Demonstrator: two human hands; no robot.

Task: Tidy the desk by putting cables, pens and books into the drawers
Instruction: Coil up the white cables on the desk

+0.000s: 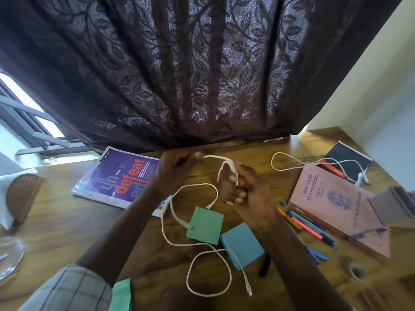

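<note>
The white cable (214,156) is the thing in hand, and it looks light, limp and fairly smooth, so it will not keep a shape unless it is held. The left hand (177,168) has its grip pinched on one stretch of it above and behind the green notepad (205,225). The right hand (244,191), just right of that and also above the notepad, has its fingers curled with a turn or two of cable draped over them. Its grip is closed around those turns. Between the two hands the cable arches in the air. The rest trails down past the left edge of the notepad and crosses itself in a loose loop in front of it. It ends at a plug (248,288) lying flat on the bench (67,221), nearer the person than the notepad.

Judging by this, the cable is being coiled. The free length will probably drag and snag on the notepad corners as it is drawn in. The coil wants holding across all its turns at once, since a loose pinch would let it spring open. The plug end is the stiffest part and a good place to finish the wrap.

Far right of the notepad a second cable (360,178) lies over two books (332,198), equally floppy. The pens (306,227), right of the notepad, are rigid and roll easily, so they are best gathered as a bundle. No drawer is in view
</note>
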